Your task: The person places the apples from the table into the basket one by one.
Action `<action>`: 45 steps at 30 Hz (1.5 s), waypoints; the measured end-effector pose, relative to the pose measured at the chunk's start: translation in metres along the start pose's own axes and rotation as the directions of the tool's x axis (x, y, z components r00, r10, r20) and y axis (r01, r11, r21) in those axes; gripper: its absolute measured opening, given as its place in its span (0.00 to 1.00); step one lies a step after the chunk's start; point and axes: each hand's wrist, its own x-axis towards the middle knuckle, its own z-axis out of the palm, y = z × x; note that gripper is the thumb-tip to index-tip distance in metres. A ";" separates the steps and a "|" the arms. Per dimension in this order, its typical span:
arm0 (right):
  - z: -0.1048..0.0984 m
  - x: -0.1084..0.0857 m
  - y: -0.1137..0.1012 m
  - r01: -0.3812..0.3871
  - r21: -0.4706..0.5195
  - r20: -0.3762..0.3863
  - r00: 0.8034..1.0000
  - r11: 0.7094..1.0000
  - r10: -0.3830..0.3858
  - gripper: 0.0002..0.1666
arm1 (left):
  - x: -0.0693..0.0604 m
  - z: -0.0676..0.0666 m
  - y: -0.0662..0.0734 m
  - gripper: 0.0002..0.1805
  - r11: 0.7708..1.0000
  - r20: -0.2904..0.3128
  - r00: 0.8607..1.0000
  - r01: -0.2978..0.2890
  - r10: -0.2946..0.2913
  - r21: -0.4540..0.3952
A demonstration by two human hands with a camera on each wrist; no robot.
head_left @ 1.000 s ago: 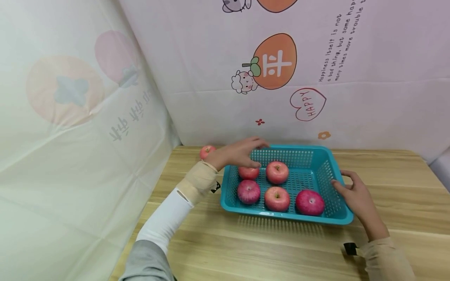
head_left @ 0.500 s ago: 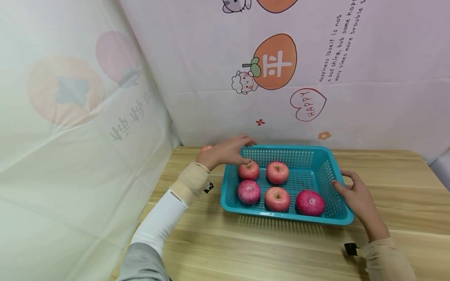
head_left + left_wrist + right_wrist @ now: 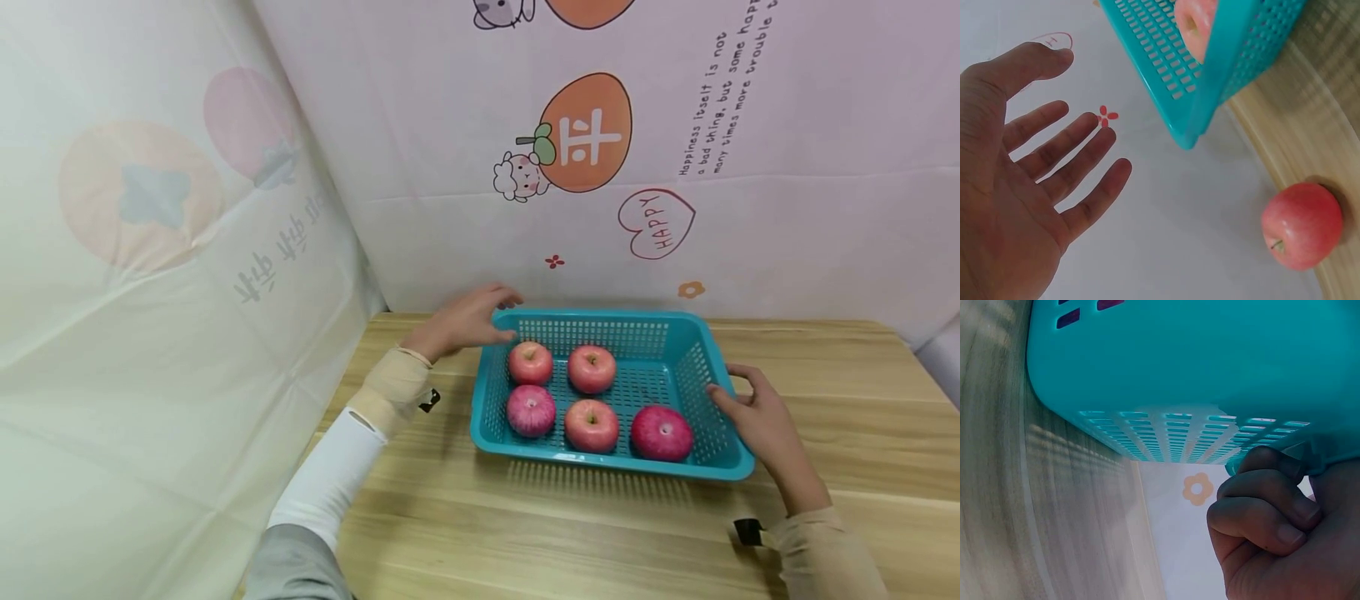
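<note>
A teal perforated plastic basket (image 3: 600,465) stands on the wooden table. It holds three red apples (image 3: 592,368) and two round magenta pieces of produce that look like onions (image 3: 662,432). My right hand (image 3: 757,417) grips the basket's right rim, with the thumb inside and the fingers curled beneath the rim in the right wrist view. My left hand (image 3: 465,323) is just off the basket's back left corner, fingers spread and nothing in it. Another apple (image 3: 1302,226) lies on the table outside the basket in the left wrist view; in the head view the left hand hides it.
White printed cloth (image 3: 450,125) hangs behind the table and along its left side. The wooden tabletop (image 3: 525,533) extends in front of the basket and to its right. Each wrist wears a wrapped band with a small black piece (image 3: 747,532).
My left hand has moved left from above the basket, uncovering the back left apple inside and covering the apple outside. The right hand and basket have stayed put.
</note>
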 end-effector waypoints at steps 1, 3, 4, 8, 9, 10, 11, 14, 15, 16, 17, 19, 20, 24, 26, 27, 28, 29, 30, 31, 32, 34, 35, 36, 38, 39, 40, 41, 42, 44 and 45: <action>0.000 0.000 0.000 -0.001 -0.002 0.000 1.000 1.000 0.001 0.45 | -0.001 0.000 -0.002 0.34 1.000 -0.003 1.000 -0.001 0.001 0.009; 0.000 0.000 0.000 -0.002 -0.003 0.000 1.000 1.000 0.002 0.45 | -0.002 -0.001 -0.006 0.34 1.000 -0.010 1.000 -0.003 0.003 0.023; 0.000 0.000 0.000 -0.002 -0.003 0.000 1.000 1.000 0.002 0.45 | -0.002 -0.002 -0.008 0.34 1.000 -0.014 1.000 -0.003 0.004 0.024; 0.000 -0.001 0.000 -0.001 0.001 0.000 1.000 1.000 0.001 0.46 | -0.003 -0.004 -0.013 0.34 1.000 -0.031 0.999 0.010 -0.009 0.017; 0.000 -0.001 0.000 -0.001 0.003 -0.001 1.000 1.000 0.001 0.46 | -0.003 -0.004 -0.014 0.34 1.000 -0.034 0.999 0.016 -0.015 0.014; 0.000 -0.001 0.000 -0.001 0.004 -0.001 1.000 1.000 0.001 0.46 | -0.003 -0.004 -0.016 0.33 1.000 -0.037 0.999 0.019 -0.019 0.015; 0.000 -0.001 0.000 0.000 0.006 -0.001 1.000 1.000 0.000 0.46 | -0.003 -0.005 -0.017 0.33 1.000 -0.040 0.999 0.025 -0.025 0.018; 0.001 -0.001 0.000 0.003 0.009 -0.001 1.000 1.000 -0.003 0.46 | -0.003 -0.005 -0.022 0.32 0.999 -0.048 0.998 0.034 -0.033 0.016; 0.001 -0.001 0.000 0.004 0.009 0.000 1.000 1.000 -0.004 0.46 | -0.003 -0.005 -0.024 0.31 0.999 -0.053 0.998 0.034 -0.033 0.019; 0.001 0.000 0.000 0.005 0.009 0.000 1.000 1.000 -0.005 0.46 | -0.003 -0.005 -0.026 0.31 0.999 -0.055 0.998 0.033 -0.032 0.020; 0.001 0.000 0.000 0.006 0.011 0.002 1.000 1.000 -0.006 0.46 | -0.004 -0.005 -0.028 0.31 0.999 -0.057 0.998 0.032 -0.031 0.018; 0.001 0.000 0.001 0.005 0.012 0.002 1.000 1.000 -0.005 0.46 | -0.004 -0.005 -0.031 0.31 0.999 -0.059 0.998 0.032 -0.030 0.024; 0.001 0.001 0.001 0.005 0.013 0.003 1.000 1.000 -0.005 0.46 | -0.004 -0.004 -0.033 0.31 0.999 -0.060 0.998 0.033 -0.031 0.027; 0.002 0.001 0.002 0.005 0.015 0.005 1.000 1.000 -0.005 0.46 | -0.004 -0.004 -0.036 0.32 0.999 -0.066 0.997 0.043 -0.042 0.019; 0.002 0.001 0.002 0.006 0.019 0.006 1.000 1.000 -0.006 0.46 | -0.004 -0.005 -0.038 0.32 0.998 -0.069 0.996 0.054 -0.052 0.015; 0.002 0.001 0.002 0.007 0.021 0.006 1.000 1.000 -0.007 0.46 | -0.004 -0.005 -0.038 0.32 0.998 -0.071 0.996 0.058 -0.057 0.011; 0.002 0.001 0.003 0.007 0.020 0.005 1.000 1.000 -0.007 0.46 | -0.004 -0.006 -0.039 0.32 0.998 -0.072 0.995 0.065 -0.064 0.009; 0.002 0.001 0.003 0.008 0.017 0.003 1.000 1.000 -0.008 0.46 | -0.004 -0.007 -0.040 0.32 0.998 -0.073 0.995 0.069 -0.069 0.008; 0.001 0.000 0.003 0.008 0.015 0.003 1.000 1.000 -0.008 0.46 | -0.004 -0.007 -0.042 0.32 0.997 -0.073 0.995 0.075 -0.074 0.007; 0.001 0.001 0.002 0.007 0.012 0.003 1.000 1.000 -0.007 0.45 | -0.004 -0.008 -0.043 0.32 0.997 -0.076 0.994 0.079 -0.078 0.010; 0.001 0.001 0.002 0.004 0.009 0.004 1.000 1.000 -0.004 0.45 | -0.004 -0.009 -0.045 0.32 0.996 -0.079 0.993 0.084 -0.083 0.011; 0.000 0.001 0.001 -0.001 0.004 0.005 1.000 1.000 0.001 0.45 | -0.005 -0.011 -0.046 0.33 0.995 -0.081 0.992 0.097 -0.096 0.011; 0.000 0.001 0.001 -0.003 0.004 0.006 1.000 1.000 0.003 0.45 | -0.005 -0.011 -0.047 0.33 0.995 -0.082 0.992 0.102 -0.101 0.013; 0.000 0.001 0.000 -0.006 0.004 0.008 1.000 1.000 0.006 0.45 | -0.006 -0.012 -0.048 0.33 0.994 -0.082 0.991 0.110 -0.108 0.015; 0.000 0.002 0.000 -0.009 0.004 0.009 1.000 1.000 0.009 0.45 | -0.006 -0.012 -0.050 0.33 0.993 -0.084 0.990 0.115 -0.112 0.022; 0.000 0.002 0.000 -0.008 0.005 0.009 1.000 1.000 0.008 0.45 | -0.006 -0.012 -0.051 0.33 0.993 -0.086 0.990 0.116 -0.113 0.027; -0.001 0.002 0.000 -0.007 0.004 0.009 1.000 1.000 0.007 0.45 | -0.006 -0.011 -0.052 0.33 0.993 -0.088 0.990 0.117 -0.114 0.028; -0.001 0.001 0.000 -0.007 0.005 0.008 1.000 1.000 0.007 0.45 | -0.006 -0.011 -0.054 0.33 0.993 -0.090 0.989 0.118 -0.114 0.033; -0.001 0.001 0.000 -0.007 0.007 0.009 1.000 1.000 0.007 0.45 | -0.006 -0.010 -0.055 0.33 0.992 -0.092 0.989 0.118 -0.114 0.035; -0.001 0.001 0.001 -0.006 0.009 0.007 1.000 1.000 0.006 0.45 | -0.006 -0.009 -0.058 0.33 0.992 -0.096 0.989 0.121 -0.117 0.039; -0.001 0.001 0.001 -0.005 0.010 0.007 1.000 1.000 0.005 0.46 | -0.007 -0.009 -0.059 0.33 0.992 -0.098 0.988 0.124 -0.119 0.036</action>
